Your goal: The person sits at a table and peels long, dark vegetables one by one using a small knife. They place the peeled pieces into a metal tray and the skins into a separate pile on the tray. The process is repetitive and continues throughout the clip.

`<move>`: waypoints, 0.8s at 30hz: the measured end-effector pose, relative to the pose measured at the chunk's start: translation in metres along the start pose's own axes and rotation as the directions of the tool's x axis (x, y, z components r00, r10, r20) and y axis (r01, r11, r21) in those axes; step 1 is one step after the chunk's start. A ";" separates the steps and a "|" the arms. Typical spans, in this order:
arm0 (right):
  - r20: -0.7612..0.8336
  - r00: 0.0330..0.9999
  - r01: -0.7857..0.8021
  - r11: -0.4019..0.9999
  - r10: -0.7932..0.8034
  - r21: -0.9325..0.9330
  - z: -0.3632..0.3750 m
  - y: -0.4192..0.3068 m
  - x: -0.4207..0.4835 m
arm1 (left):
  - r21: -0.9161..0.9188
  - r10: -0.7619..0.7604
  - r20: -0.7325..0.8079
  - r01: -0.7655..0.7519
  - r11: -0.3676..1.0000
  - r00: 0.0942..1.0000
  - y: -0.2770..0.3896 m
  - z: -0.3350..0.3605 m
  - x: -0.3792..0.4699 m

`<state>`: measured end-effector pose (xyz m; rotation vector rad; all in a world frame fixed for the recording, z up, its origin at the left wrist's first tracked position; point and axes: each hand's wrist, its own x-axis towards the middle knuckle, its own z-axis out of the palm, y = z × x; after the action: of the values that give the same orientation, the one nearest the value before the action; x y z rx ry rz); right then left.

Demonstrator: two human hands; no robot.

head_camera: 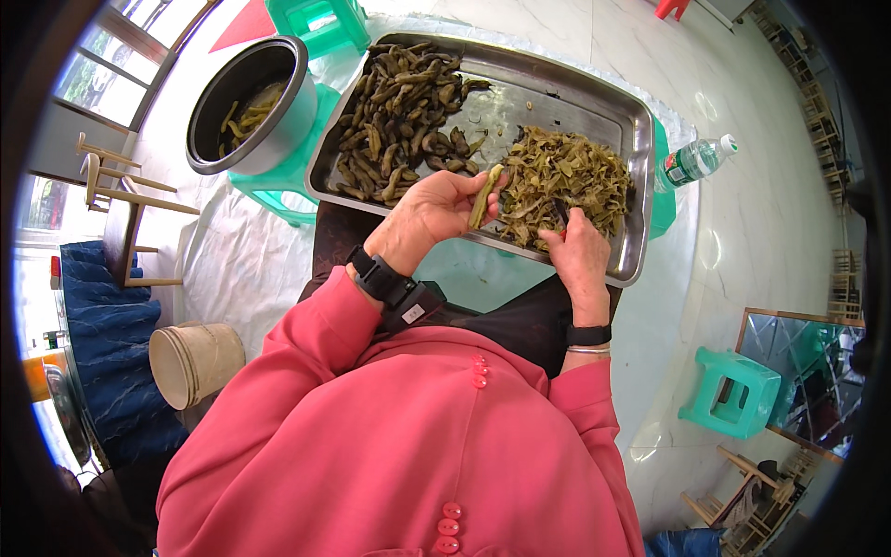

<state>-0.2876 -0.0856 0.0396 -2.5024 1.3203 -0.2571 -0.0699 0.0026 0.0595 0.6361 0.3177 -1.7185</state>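
Note:
My left hand (pixel 445 205) holds a pale green, peeled-looking vegetable piece (pixel 486 197) upright between thumb and fingers, over the near edge of a steel tray (pixel 550 66). My right hand (pixel 579 252) grips a small tool with a dark blade or handle (pixel 559 209); its exact kind is hard to make out. That hand is just right of the vegetable piece, apart from it. Beneath and behind the tool lies a heap of yellow-green peelings (pixel 564 174). On the tray's left side is a pile of dark brown, wrinkled vegetable pieces (pixel 404 104).
Left of the tray, a dark-lined pot (pixel 296 132) with several pale pieces (pixel 254 115) stands on a green plastic stool (pixel 275 195). A plastic bottle (pixel 696 163) is at the right. A beige bucket (pixel 202 362) sits at lower left, another green stool (pixel 738 390) at lower right.

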 end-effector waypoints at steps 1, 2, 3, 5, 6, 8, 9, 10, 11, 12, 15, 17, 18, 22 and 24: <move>-0.012 1.000 -0.028 1.000 0.028 -0.001 0.002 0.001 0.001 | 0.022 0.010 -0.029 -0.009 1.000 1.000 -0.002 0.003 -0.002; -0.036 0.999 -0.019 1.000 0.019 0.024 0.002 0.001 0.001 | 0.020 0.007 -0.042 -0.007 1.000 0.999 -0.004 0.005 -0.005; -0.056 0.998 -0.017 0.999 0.019 0.042 0.001 0.000 0.001 | 0.017 0.004 -0.050 -0.003 1.000 0.999 -0.005 0.007 -0.007; -0.066 0.997 -0.013 0.980 0.027 0.200 -0.006 -0.004 0.000 | 0.010 -0.032 -0.068 0.033 0.999 0.997 -0.008 0.011 -0.009; -0.053 0.998 -0.013 0.941 0.033 0.338 -0.011 -0.007 -0.003 | 0.004 -0.063 -0.082 0.063 0.998 0.995 -0.009 0.012 -0.010; 0.054 0.997 -0.081 0.753 0.061 0.653 -0.020 -0.013 -0.005 | 0.018 -0.074 -0.119 0.077 0.997 0.990 -0.014 0.014 -0.011; 0.151 0.986 -0.160 0.583 0.065 0.797 -0.024 -0.016 -0.007 | -0.013 -0.090 -0.091 0.089 0.996 0.992 -0.018 0.015 -0.010; 0.221 0.975 -0.213 0.359 0.019 0.909 -0.026 -0.020 -0.009 | -0.037 -0.101 -0.082 0.099 0.994 0.991 -0.022 0.016 -0.010; 0.214 0.975 -0.218 0.462 0.060 0.860 -0.026 -0.024 -0.010 | -0.060 -0.112 -0.072 0.108 0.992 0.991 -0.025 0.017 -0.009; 0.184 0.981 -0.192 0.538 0.069 0.821 -0.026 -0.027 -0.009 | -0.039 -0.089 -0.065 0.087 0.995 0.994 -0.028 0.018 -0.008; 0.038 0.999 -0.051 0.691 0.034 0.721 -0.022 -0.031 -0.009 | 0.001 -0.069 -0.061 0.070 0.998 0.996 -0.032 0.021 -0.009; -0.044 0.999 0.025 0.757 0.005 0.653 -0.019 -0.031 -0.009 | 0.044 -0.050 -0.084 0.054 0.998 0.995 -0.032 0.022 -0.010; -0.049 0.999 0.033 0.767 -0.002 0.640 -0.018 -0.030 -0.008 | 0.065 -0.042 -0.086 0.047 0.997 0.995 -0.032 0.022 -0.010; -0.036 0.999 0.018 0.803 0.005 0.596 -0.016 -0.027 -0.006 | 0.156 0.023 -0.150 0.001 0.988 0.988 -0.035 0.023 -0.010; -0.027 1.000 0.010 0.808 0.008 0.590 -0.015 -0.027 -0.006 | 0.157 0.052 -0.166 -0.025 0.987 0.985 -0.037 0.024 -0.009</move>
<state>-0.2744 -0.0693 0.0628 -1.9688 1.0365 -0.6057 -0.1100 0.0066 0.0792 0.9004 0.2911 -1.6656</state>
